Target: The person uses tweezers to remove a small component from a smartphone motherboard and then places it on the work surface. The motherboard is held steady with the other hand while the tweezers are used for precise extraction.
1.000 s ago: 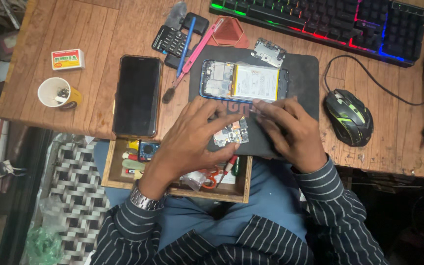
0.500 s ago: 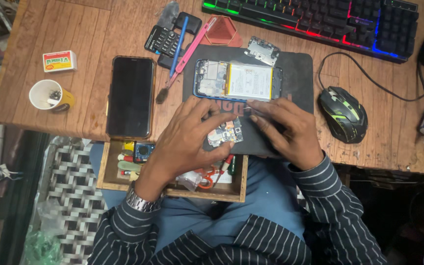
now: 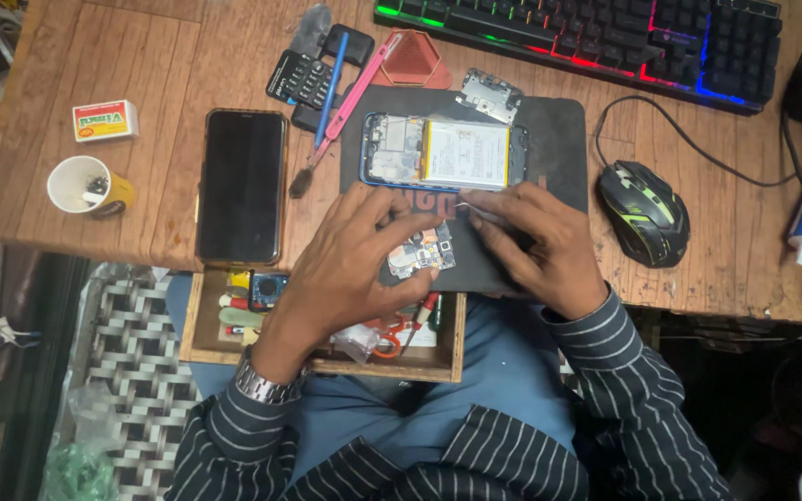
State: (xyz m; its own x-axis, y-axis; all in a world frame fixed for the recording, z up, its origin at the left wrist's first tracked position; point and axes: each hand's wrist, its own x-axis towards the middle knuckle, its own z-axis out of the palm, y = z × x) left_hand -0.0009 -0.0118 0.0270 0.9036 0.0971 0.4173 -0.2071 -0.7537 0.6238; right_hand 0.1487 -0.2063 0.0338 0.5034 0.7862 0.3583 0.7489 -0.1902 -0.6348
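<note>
My left hand [image 3: 350,264] rests on the dark work mat [image 3: 559,139] and pins a small phone circuit board [image 3: 421,250] under its fingers. My right hand [image 3: 536,246] sits just right of the board, pinching thin metal tweezers [image 3: 473,208] whose tip points at the board. Above both hands lies an opened phone body [image 3: 438,153] with its white battery showing.
A black phone [image 3: 241,186] lies face up at the left. Pink and blue tools [image 3: 341,93], a red triangular pick [image 3: 415,57], a metal shield plate [image 3: 489,95], a lit keyboard [image 3: 605,37], a mouse [image 3: 644,213], a cup [image 3: 85,186], a small box [image 3: 104,121] and an open parts drawer [image 3: 234,320] surround the mat.
Both hands stay on the circuit board with small finger shifts. The view has drifted slightly, so the desk items sit a little higher and further left.
</note>
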